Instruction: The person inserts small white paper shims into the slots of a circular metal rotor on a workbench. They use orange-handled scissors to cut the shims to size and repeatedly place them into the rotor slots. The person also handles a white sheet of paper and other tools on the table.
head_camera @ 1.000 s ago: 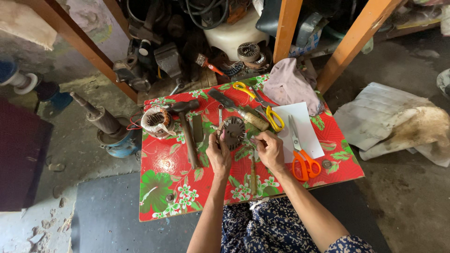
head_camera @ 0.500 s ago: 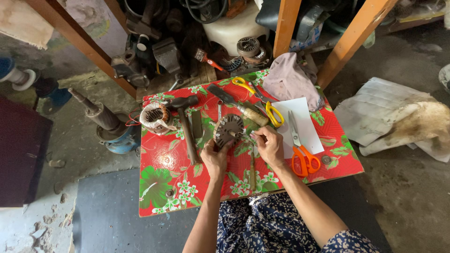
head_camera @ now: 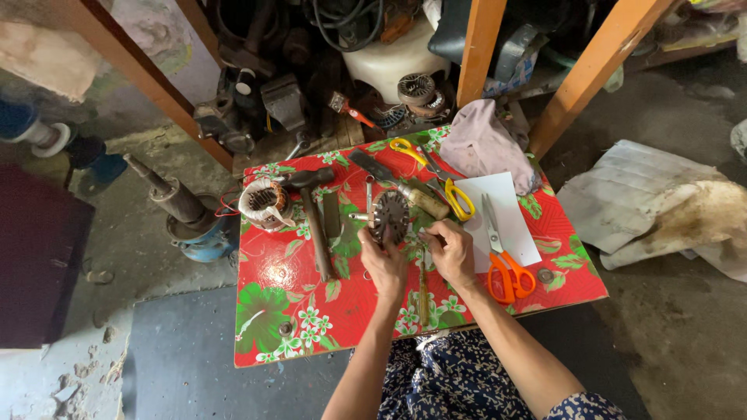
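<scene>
My left hand grips the lower edge of a round grey metal motor part with a short shaft, holding it upright on the red flowered table. Just to its right, my right hand has its fingers curled at the part's right side; whether they pinch something small I cannot tell. A wooden-handled tool lies right behind the part.
On the table lie a wound stator coil, a hammer, yellow-handled snips, orange scissors on white paper, and a pink cloth. Orange wooden legs and motor clutter stand behind. A pump stands at the left.
Both hands stay on the round metal part; the right hand has shifted slightly closer to it. The view has tilted a little.
</scene>
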